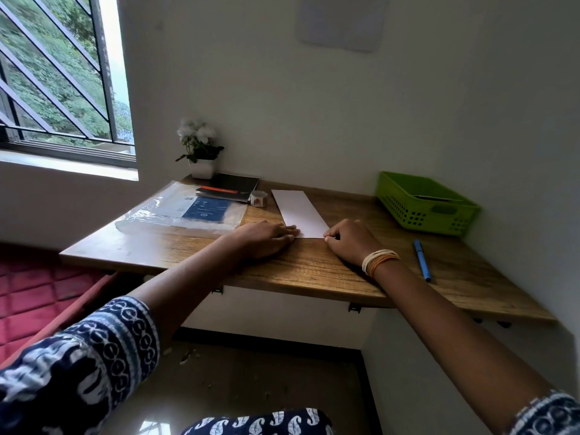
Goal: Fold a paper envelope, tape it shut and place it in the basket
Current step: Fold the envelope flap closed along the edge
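Note:
A long white strip of folded paper (pixel 299 211) lies flat on the wooden desk (pixel 301 268), running away from me. My left hand (pixel 266 238) rests palm down with its fingertips pressing the paper's near left corner. At the near right corner, the thumb and fingers of my right hand (pixel 348 241) pinch the paper's edge. A small roll of patterned tape (pixel 258 198) stands just left of the paper's far end. The green plastic basket (pixel 405 199) sits at the desk's back right, with a flat item partly visible inside it.
A clear plastic pack of paper with a blue label (pixel 185 211) lies at the left. Behind it are dark notebooks with an orange pen (pixel 230 188) and a white potted plant (pixel 201 152). A blue pen (pixel 422 260) lies right of my right wrist. Walls close the back and right.

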The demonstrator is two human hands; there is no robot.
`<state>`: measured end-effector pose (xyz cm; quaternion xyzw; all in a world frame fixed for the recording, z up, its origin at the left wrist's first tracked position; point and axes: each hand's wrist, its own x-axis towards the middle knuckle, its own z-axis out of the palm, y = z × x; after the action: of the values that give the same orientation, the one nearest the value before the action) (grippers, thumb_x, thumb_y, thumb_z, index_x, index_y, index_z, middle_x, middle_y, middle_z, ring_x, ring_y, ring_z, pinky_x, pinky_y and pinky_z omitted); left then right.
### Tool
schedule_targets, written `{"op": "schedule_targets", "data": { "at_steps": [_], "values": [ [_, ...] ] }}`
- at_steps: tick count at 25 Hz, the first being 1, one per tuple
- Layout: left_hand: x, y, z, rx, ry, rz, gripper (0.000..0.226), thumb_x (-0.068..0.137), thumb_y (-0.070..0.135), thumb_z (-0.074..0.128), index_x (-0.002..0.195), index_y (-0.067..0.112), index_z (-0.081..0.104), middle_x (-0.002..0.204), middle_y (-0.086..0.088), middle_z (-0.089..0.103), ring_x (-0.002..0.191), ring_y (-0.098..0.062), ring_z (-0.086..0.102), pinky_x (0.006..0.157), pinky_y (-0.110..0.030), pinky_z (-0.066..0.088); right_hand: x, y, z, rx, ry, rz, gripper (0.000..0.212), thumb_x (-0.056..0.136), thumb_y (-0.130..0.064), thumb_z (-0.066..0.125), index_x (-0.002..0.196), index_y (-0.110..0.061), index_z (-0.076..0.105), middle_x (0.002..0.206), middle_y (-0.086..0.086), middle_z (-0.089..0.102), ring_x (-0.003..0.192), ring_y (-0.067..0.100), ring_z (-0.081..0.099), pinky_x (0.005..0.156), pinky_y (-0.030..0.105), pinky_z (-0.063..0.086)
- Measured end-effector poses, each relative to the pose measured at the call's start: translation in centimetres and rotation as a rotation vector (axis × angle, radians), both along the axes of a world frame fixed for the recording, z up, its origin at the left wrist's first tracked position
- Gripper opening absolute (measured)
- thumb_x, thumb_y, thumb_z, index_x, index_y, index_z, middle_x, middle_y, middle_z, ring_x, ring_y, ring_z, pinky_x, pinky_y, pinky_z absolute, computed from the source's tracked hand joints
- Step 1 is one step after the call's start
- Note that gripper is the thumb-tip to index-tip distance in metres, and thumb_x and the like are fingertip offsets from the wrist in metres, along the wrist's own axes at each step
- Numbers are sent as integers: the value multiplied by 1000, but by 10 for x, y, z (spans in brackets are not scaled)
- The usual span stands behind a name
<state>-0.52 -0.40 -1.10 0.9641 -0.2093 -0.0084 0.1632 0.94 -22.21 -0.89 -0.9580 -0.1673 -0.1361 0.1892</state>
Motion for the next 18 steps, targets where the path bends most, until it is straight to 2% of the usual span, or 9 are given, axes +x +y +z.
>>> {"op": "schedule_targets", "data": {
  "at_steps": [2,4,6,8,10,12,13,15,18],
  "values": [
    [0,0,-4,-16,-6,0,46,99,45,32,144,34,34,152,5,33,136,-19,36,109,-39,29,6,13,6,64,86,-117,19,84,-20,67,98,-9,72,100,6,71,92,17,64,74,26,49],
    [1,0,-4,-15,-17,14,46,98,47,35,143,35,36,151,5,35,135,-19,38,108,-40,31,14,23,16,156,211,-250,30,77,-21,74,101,-5,64,95,7,65,92,22,62,64,29,47],
    [1,-2,-4,-23,-39,20,46,97,46,40,141,34,39,149,4,40,132,-18,42,106,-40,35,19,28,26,201,333,-297,40,75,-17,76,108,-3,59,100,10,60,99,26,61,67,31,47],
    [1,-5,-4,-51,-87,36,45,95,42,46,138,29,44,142,1,48,125,-17,49,102,-37,41,24,30,32,235,403,-302,40,76,-10,75,111,-1,58,106,13,62,103,28,62,75,33,50],
    [2,-7,-4,-67,-143,59,45,94,40,51,135,24,48,133,-2,57,116,-16,56,98,-34,47,25,30,34,319,441,-309,27,76,-7,73,99,-2,58,90,9,63,86,23,65,66,29,50],
    [3,-10,-3,-43,-219,78,48,91,43,54,134,22,50,128,-5,60,112,-18,58,96,-38,49,24,29,36,445,511,-304,11,81,-3,65,80,-4,54,70,6,59,60,14,58,50,24,43],
    [2,-12,-3,-22,-274,88,51,90,45,56,134,21,50,126,-6,61,111,-20,59,95,-38,50,23,29,36,533,556,-285,10,83,-2,60,75,-5,55,65,5,57,55,12,54,49,22,40],
    [1,-16,-3,-19,-418,92,53,87,43,61,133,18,52,121,-8,63,107,-22,62,90,-36,52,17,31,37,749,606,-218,14,85,0,54,72,-5,57,62,5,56,52,11,51,50,20,39],
    [2,-16,-3,-121,-647,64,30,91,33,58,115,16,66,100,-7,72,87,-18,69,75,-30,56,9,42,45,937,529,-100,13,82,1,52,71,-4,55,61,7,56,48,13,50,48,22,38]
  ]
}}
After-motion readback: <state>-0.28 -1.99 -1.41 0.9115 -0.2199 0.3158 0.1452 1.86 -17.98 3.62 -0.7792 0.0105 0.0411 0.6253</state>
